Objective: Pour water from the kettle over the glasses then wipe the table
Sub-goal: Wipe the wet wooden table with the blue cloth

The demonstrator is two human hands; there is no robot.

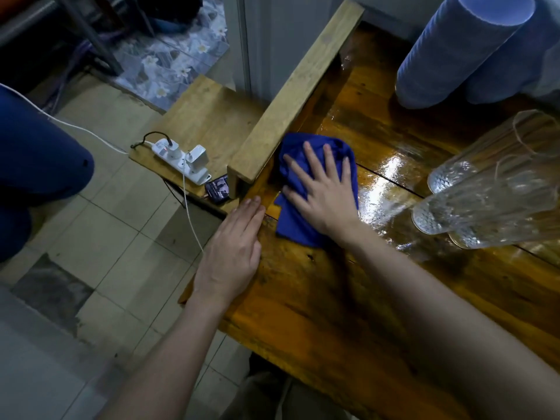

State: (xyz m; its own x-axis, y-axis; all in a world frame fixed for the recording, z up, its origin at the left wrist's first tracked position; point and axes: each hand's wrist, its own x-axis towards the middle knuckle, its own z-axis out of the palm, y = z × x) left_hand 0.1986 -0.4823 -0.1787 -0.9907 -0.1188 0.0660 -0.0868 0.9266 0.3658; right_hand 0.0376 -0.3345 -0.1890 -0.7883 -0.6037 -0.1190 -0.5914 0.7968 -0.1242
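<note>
Your right hand (321, 192): flat, fingers straight and spread, gripping nothing, pressing the crumpled blue cloth (292, 228) onto the glossy brown wooden table (333, 313). Cloth shows beyond the fingertips and below the palm. Your left hand (233, 253): fingers straight, together, resting on the table edge beside the cloth. Tall clear patterned glasses (485, 192) stand right of your right fingers, past a wet sheen.

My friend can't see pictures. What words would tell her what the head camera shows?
A person's right hand presses a blue cloth flat on a wet wooden table, while the left hand rests open on the table's edge. Clear glasses stand to the right, and a white power strip sits on a lower shelf.
</note>
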